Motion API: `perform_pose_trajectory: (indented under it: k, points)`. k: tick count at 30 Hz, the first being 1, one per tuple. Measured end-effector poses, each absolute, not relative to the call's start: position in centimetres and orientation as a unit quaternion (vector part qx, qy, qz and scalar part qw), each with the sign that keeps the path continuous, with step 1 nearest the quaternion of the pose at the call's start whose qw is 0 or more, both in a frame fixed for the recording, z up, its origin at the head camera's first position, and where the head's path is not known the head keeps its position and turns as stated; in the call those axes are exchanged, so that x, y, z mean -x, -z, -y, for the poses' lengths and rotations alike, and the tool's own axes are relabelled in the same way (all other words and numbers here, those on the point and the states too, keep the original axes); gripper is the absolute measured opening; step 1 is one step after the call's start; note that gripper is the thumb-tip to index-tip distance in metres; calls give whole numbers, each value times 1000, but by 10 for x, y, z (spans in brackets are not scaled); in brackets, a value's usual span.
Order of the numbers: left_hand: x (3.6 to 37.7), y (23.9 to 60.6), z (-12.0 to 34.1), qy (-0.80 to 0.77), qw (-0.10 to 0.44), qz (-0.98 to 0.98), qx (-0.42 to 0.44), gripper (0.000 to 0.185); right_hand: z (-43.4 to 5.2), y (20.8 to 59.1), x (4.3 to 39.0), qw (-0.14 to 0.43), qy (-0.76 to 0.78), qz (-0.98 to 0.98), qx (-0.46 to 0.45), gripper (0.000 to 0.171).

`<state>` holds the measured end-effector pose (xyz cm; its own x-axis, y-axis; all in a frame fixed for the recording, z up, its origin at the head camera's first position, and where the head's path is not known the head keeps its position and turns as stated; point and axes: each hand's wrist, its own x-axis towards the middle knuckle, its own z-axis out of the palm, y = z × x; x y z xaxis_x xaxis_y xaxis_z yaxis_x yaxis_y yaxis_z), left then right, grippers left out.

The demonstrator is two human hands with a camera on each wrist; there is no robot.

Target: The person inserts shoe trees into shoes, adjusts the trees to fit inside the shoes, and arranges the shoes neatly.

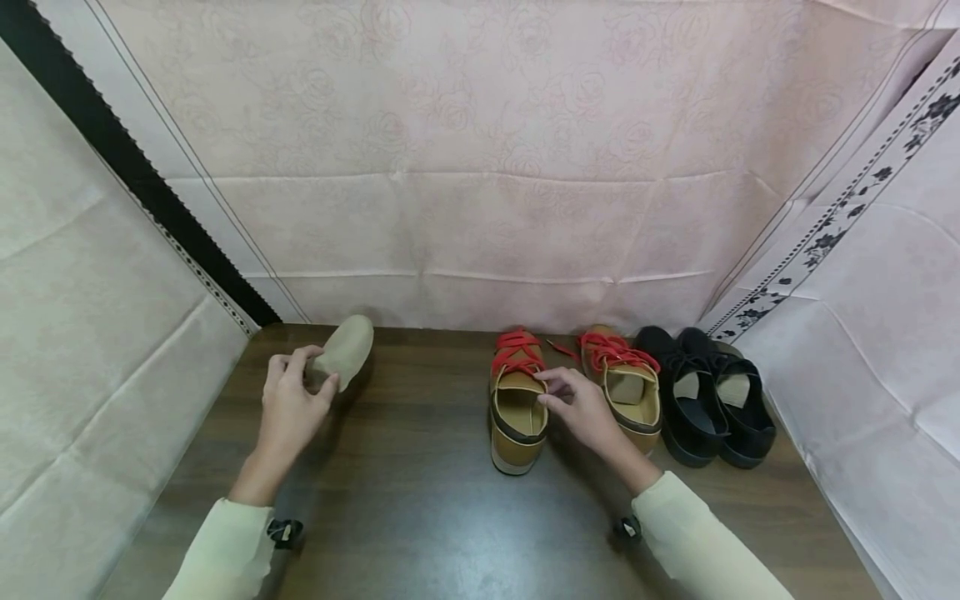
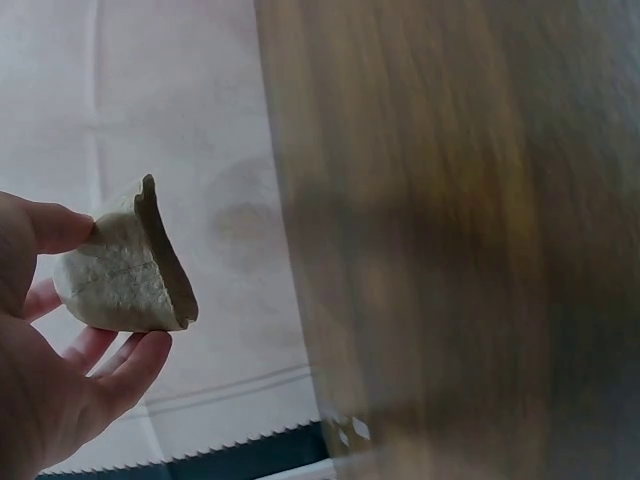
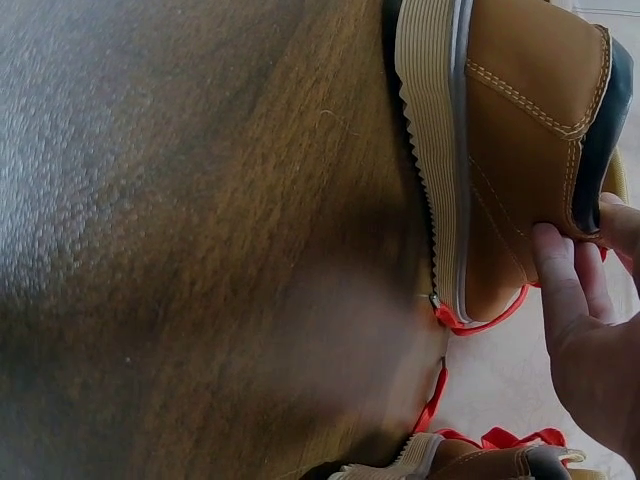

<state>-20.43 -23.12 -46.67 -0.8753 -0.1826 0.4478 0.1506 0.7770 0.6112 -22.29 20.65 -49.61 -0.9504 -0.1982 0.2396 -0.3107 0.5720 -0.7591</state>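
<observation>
In the head view my left hand [image 1: 294, 396] holds a beige moulded shoe insert [image 1: 348, 346] above the table's far left part. The left wrist view shows this insert [image 2: 120, 275] with a rounded body and a thin raised edge, pinched between thumb and fingers. My right hand [image 1: 581, 406] pinches the right side of the collar of a tan shoe [image 1: 513, 454] with red laces, which points away from me. In the right wrist view fingertips press the outer side of this tan shoe [image 3: 510, 130], just below its dark padded collar.
Right of my right hand stands a second tan shoe [image 1: 637, 417] with red laces, partly behind my wrist. Beside it is a pair of black shoes [image 1: 693, 446]. Cloth-covered walls [image 1: 480, 250] border the wooden table [image 1: 420, 500] at the back and both sides.
</observation>
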Motion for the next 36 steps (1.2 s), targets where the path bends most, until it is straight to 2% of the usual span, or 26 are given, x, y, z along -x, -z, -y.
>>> perform_pose_trajectory:
  k: [22, 36]
  points:
    - [180, 449, 182, 323, 246, 909, 93, 44, -209, 500, 225, 58, -435, 888, -136, 32]
    - [171, 437, 167, 315, 243, 906, 142, 45, -207, 497, 223, 47, -435, 890, -127, 30]
